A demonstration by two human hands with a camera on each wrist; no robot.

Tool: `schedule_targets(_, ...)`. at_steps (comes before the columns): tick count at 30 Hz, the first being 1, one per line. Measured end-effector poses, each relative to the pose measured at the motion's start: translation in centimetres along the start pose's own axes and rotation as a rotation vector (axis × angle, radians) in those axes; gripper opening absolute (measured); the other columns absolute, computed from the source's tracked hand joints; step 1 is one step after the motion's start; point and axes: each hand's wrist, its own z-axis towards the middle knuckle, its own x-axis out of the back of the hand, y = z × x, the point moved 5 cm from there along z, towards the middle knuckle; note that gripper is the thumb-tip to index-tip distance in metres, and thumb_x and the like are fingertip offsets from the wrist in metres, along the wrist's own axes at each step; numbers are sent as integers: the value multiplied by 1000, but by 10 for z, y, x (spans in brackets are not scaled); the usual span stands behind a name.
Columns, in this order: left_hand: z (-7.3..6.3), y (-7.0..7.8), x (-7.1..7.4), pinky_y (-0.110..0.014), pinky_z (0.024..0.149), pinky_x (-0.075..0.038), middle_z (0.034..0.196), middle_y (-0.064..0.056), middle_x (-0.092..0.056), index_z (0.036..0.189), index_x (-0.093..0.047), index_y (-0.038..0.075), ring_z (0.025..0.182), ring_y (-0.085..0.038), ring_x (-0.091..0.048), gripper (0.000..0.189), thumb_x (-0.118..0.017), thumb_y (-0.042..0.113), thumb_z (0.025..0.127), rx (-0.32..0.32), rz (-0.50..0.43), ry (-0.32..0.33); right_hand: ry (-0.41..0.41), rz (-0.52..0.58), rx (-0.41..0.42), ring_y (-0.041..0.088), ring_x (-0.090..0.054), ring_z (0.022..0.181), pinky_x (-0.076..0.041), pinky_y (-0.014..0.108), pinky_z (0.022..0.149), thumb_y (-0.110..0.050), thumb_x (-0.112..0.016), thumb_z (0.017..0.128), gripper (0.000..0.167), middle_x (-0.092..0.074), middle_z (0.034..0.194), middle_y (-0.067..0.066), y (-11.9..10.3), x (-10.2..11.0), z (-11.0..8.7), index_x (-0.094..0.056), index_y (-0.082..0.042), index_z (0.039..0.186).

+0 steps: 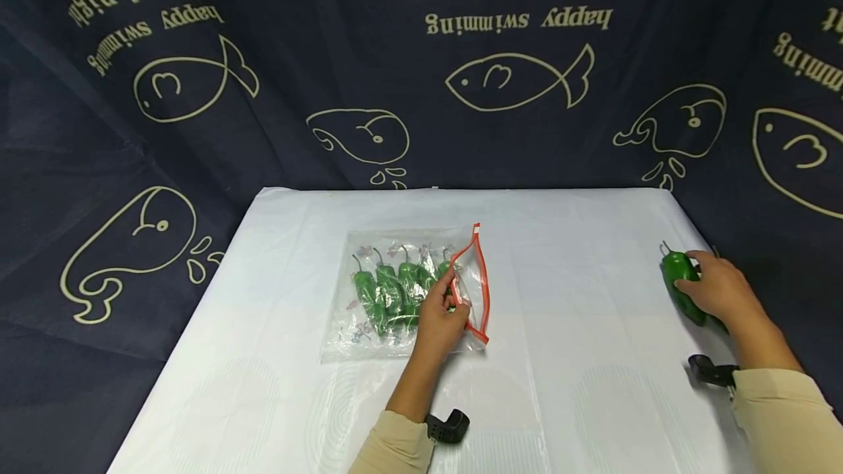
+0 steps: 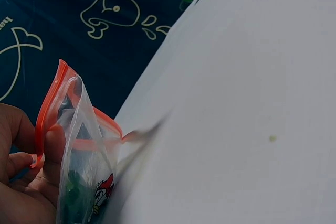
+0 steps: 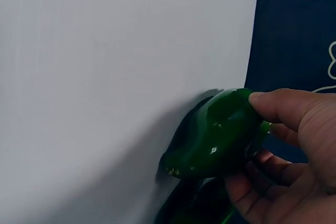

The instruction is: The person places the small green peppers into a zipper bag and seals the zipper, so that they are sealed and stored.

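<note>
A clear zip bag (image 1: 337, 339) with a red zip edge lies flat on the table, several green peppers (image 1: 370, 300) inside it. My left hand (image 1: 440, 322) pinches the bag's red rim, and the mouth gapes to the right. In the left wrist view the thumb and fingers (image 2: 21, 129) hold one side of that rim. Over at the table's right edge, my right hand (image 1: 723, 290) grips a glossy green pepper (image 3: 215, 135) between thumb and fingers. Another green pepper (image 3: 191, 205) sits just beneath it, mostly hidden by the hand in the head view.
A white-covered table (image 1: 560, 401) spans the space between both hands. Dark blue cloth (image 1: 369, 35) with fish drawings and lettering hangs behind it and along its sides. Each wrist wears a black camera mount (image 1: 449, 426).
</note>
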Motion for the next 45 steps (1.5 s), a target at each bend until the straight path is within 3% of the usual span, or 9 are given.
schedule_targets(2,-1,3,0,-17,53,-49,136,-23,-53,148,-43,0,84,-22,-62,71,-60,-13,81,5,10,-2,0,7,16,59,-39,108,-39,71,82,-12,-64,90,70,-36,122,47,-3,0,0,-27,18,141)
schedule_targets(9,-11,38,3,-17,54,-49,131,-26,-54,145,-45,-5,80,-22,-60,67,-59,-13,80,7,1,-14,22,-1,76,57,-45,104,-42,68,78,-13,-63,91,66,-40,120,46,-26,1,-2,-30,17,140)
schedule_targets(13,-14,43,3,-17,55,-49,131,-27,-54,145,-45,-5,81,-21,-60,66,-59,-13,80,4,0,-14,44,-10,102,55,-47,101,-42,67,77,-13,-64,90,66,-42,117,44,-43,1,-4,-32,16,140)
schedule_targets(16,-12,40,3,-17,55,-49,133,-27,-53,145,-45,-5,82,-21,-60,67,-58,-14,81,7,-5,-19,42,-6,119,56,-47,103,-41,67,79,-13,-64,90,67,-41,118,43,-54,0,-5,-31,15,140)
schedule_targets(24,0,3,-1,-18,55,-49,139,-21,-51,149,-42,0,83,-21,-61,71,-60,-12,82,8,-4,-11,20,79,200,55,-49,103,-44,63,78,-13,-65,92,71,-41,124,41,-78,-8,-7,-26,13,146)
schedule_targets(36,0,-2,0,-21,56,-52,134,-15,-55,148,-45,2,79,-13,-62,71,-61,-9,80,7,12,-6,1,193,257,50,-54,102,-49,56,74,-13,-67,92,70,-44,125,39,-114,-23,-11,-28,12,146)
schedule_targets(45,0,-1,1,-21,55,-51,135,-19,-54,147,-45,1,76,-8,-59,70,-61,-10,80,-10,6,-7,-17,244,307,45,-57,101,-51,50,74,-10,-67,91,71,-48,126,35,-142,-36,-10,-29,6,149)
